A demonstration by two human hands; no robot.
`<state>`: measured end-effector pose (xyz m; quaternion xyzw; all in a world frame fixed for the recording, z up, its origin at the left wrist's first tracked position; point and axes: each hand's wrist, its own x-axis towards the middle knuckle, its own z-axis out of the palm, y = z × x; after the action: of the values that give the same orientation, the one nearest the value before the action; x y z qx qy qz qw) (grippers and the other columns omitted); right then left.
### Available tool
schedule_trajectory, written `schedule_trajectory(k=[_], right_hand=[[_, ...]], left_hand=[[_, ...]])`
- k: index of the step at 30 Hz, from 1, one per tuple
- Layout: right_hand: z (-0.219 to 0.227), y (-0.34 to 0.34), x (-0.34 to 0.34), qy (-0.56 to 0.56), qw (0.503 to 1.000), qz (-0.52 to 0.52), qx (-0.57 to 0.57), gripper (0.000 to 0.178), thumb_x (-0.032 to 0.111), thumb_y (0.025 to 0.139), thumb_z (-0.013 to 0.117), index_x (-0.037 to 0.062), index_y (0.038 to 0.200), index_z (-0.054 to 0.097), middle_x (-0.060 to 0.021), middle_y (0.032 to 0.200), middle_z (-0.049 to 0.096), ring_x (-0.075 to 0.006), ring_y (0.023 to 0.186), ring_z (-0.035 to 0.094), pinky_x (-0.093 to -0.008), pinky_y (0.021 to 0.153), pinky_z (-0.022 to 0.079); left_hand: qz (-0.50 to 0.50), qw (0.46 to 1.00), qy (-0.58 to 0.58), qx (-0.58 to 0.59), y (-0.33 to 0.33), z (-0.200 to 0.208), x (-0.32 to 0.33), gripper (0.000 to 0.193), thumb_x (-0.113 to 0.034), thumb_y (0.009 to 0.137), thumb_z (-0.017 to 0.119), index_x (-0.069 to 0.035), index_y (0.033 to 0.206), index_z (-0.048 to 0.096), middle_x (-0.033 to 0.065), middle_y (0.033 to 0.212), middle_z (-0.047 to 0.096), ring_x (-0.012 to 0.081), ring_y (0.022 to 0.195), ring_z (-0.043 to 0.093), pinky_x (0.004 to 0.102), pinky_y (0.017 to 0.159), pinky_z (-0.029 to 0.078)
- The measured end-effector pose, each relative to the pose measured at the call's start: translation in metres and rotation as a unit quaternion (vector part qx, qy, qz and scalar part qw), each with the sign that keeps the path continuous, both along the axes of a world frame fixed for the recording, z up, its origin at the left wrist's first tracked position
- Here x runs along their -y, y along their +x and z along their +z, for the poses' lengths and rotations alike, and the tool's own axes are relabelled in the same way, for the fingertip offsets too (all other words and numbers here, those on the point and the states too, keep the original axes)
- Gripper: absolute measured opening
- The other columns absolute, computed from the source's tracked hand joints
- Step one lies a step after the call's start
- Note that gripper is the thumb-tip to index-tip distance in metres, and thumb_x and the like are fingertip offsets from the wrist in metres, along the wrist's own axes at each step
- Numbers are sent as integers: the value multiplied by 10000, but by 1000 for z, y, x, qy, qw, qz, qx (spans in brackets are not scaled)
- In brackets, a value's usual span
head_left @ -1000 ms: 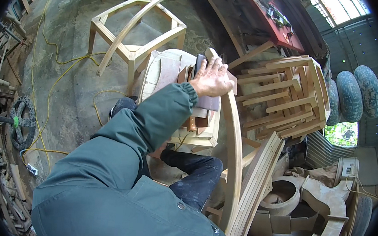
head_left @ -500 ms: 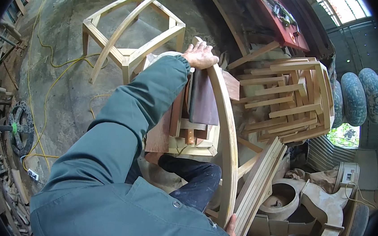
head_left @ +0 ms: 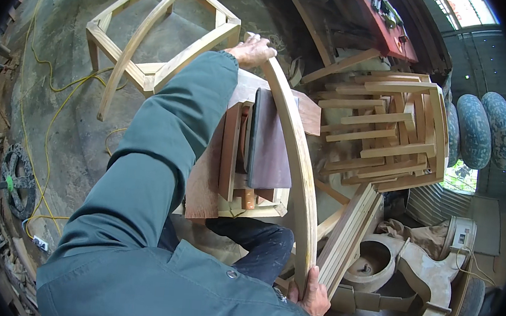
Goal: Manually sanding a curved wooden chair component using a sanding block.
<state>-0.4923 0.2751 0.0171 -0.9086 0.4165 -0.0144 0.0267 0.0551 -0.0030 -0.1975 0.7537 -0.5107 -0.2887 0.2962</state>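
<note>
Watching from far away, I read the scene from the left side, with the clock face centred on my view. Near 11 o'clock I see a wooden frame (head_left: 197, 55), and a thin curved strip (head_left: 132, 48) lies across it. The left arm, in a green sleeve (head_left: 157, 155), reaches up to the left hand (head_left: 252, 51) at 12 o'clock. This hand is narrow: its fingers are bent over the far end of a curved beam (head_left: 296, 144), and I judge that it holds this end, though the underside I cannot see.

Close to the centre, toward 8 o'clock, is a red-brown board (head_left: 204, 184), and to the right of it a dark flat pad (head_left: 272, 144). The beam passes just beside this pad; whether they touch, I cannot tell.

From the left hand, the beam runs toward between 5 and 6 o'clock, its long axis almost upright in my view, its belly bowed to 3 o'clock. The right hand (head_left: 315, 294), at 5 o'clock, grips the near end between thumb and fingers. So each hand has its own end, and the right one is nearer to the jacket (head_left: 146, 281).

Farther right, at 4 o'clock, I see stacked straight strips (head_left: 352, 233); between 2 and 3, a pile of wooden pieces (head_left: 371, 119).
</note>
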Motion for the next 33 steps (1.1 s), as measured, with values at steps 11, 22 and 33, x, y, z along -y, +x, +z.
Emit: schedule_trajectory(k=[11,22,33], right_hand=[[-13,70,47,2,998,28,51,781,86,817,827,71,1535,520,-116,794,599,-296,661,608,-409,585,501],[-2,127,79,29,999,23,33,757,44,822,805,66,1526,529,-111,807,625,-289,683,619,-411,635,515],[-36,82,26,67,997,-3,26,864,148,814,827,95,1586,443,-112,879,618,-308,761,633,-438,668,523]], left_hand=[[-5,998,-60,-11,55,-67,43,597,-454,1053,386,-111,1526,513,198,1650,363,418,1561,223,535,1284,185],[133,963,-108,-207,56,-99,64,732,-504,986,490,-102,1594,422,216,1715,234,435,1586,171,550,1282,181],[125,981,63,-136,-40,40,-4,1078,-506,872,574,-50,1683,31,298,1720,119,435,1615,22,605,1271,-6]])
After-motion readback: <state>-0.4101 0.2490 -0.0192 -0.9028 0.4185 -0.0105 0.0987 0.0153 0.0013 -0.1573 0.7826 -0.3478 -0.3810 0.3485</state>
